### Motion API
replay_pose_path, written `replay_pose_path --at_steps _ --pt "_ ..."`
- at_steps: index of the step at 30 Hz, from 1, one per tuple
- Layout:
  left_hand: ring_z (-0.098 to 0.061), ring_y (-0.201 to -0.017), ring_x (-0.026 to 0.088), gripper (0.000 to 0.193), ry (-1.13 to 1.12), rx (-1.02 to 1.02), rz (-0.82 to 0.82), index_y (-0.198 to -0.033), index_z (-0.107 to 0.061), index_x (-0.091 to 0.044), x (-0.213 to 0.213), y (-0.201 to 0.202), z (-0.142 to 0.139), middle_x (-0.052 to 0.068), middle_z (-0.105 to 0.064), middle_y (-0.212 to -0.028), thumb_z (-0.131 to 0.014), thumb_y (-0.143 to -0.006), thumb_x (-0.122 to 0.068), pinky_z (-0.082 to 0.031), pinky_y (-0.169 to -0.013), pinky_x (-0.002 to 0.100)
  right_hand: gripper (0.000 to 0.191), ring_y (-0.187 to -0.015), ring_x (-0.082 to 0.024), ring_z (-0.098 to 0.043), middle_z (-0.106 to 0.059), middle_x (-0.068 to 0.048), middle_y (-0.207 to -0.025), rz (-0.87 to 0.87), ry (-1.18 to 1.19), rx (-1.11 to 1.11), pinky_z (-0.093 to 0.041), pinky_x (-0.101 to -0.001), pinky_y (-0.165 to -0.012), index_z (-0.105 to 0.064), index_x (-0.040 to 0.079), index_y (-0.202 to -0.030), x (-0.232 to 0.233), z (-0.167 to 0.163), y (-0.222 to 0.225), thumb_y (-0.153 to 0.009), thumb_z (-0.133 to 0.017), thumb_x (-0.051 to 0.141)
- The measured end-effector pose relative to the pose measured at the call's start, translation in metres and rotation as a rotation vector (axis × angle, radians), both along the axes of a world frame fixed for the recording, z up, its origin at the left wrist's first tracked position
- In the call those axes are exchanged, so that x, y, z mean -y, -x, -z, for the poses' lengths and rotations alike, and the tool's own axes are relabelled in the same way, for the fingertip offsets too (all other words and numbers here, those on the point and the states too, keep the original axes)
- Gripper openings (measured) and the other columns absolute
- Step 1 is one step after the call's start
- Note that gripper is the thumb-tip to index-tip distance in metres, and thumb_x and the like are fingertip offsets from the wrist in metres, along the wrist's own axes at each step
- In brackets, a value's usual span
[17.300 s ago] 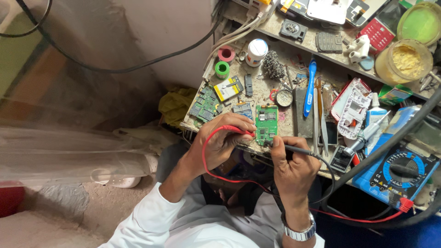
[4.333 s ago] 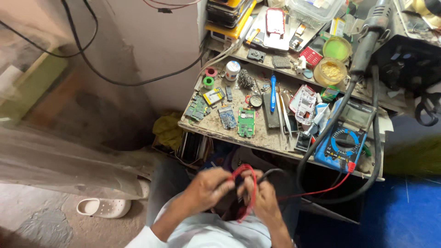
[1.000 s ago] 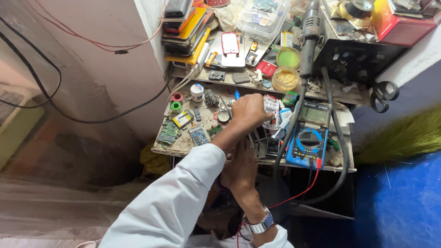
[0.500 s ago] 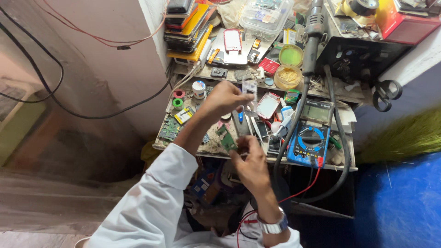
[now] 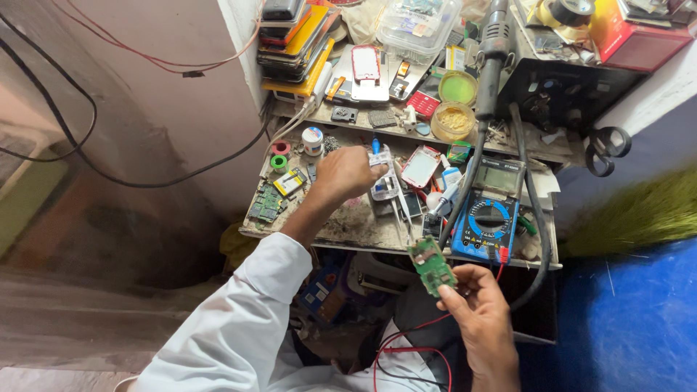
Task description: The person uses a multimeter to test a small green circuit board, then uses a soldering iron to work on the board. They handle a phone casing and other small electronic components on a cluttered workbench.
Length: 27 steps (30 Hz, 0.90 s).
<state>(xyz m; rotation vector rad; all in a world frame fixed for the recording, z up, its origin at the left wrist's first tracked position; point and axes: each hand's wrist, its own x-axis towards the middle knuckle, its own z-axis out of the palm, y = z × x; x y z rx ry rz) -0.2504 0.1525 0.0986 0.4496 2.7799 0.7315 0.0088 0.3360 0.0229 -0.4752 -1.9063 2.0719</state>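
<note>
The right hand (image 5: pixel 475 308) pinches a small green circuit board (image 5: pixel 432 266) at the near edge of the surface (image 5: pixel 348 229). Farther left, the left hand (image 5: pixel 347 173) grips a clear plastic part (image 5: pixel 385 178) above the surface, near the blue multimeter (image 5: pixel 488 218).

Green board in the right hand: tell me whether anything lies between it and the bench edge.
Nothing visible does. The right hand holds the green board just below the bench edge, with open air between. The blue multimeter sits on the bench just right of it; its red leads hang below.
</note>
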Motion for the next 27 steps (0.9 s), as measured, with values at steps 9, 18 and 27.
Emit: replay_pose_path --at_steps 9,18,27 --pt "-0.073 -0.089 0.032 0.048 -0.011 -0.273 0.055 -0.102 -0.071 -0.004 -0.044 0.002 0.002 0.017 -0.072 -0.100 -0.067 -0.092 -0.051 -0.057 -0.076 0.046 0.036 -0.091 -0.013 -0.064 -0.065 -0.010 -0.106 0.028 0.052 -0.022 -0.056 -0.0295 -0.077 -0.058 -0.001 -0.122 -0.009 -0.009 -0.022 -0.088 -0.070 0.003" --pt "-0.069 -0.103 0.036 0.073 -0.133 -0.211 0.132 -0.128 -0.051 0.004 -0.089 0.027 0.026 0.021 -0.071 -0.108 -0.086 -0.075 -0.033 -0.055 -0.087 0.046 0.040 -0.091 -0.013 -0.063 -0.064 -0.009 -0.107 0.051 0.115 -0.024 -0.056 -0.0292 -0.078 -0.057 -0.001 -0.125 -0.020 -0.004 -0.028 -0.088 -0.070 0.004" --pt "-0.075 -0.100 0.025 0.039 -0.399 0.072 -0.044 -0.117 -0.075 -0.010 -0.083 0.035 0.024 0.014 -0.076 -0.109 -0.078 -0.083 -0.029 -0.055 -0.091 0.041 0.046 -0.091 -0.011 -0.065 -0.066 -0.011 -0.115 -0.068 0.278 -0.112 -0.055 -0.0253 -0.078 -0.057 -0.008 -0.137 -0.027 0.005 -0.018 -0.093 -0.067 0.002"
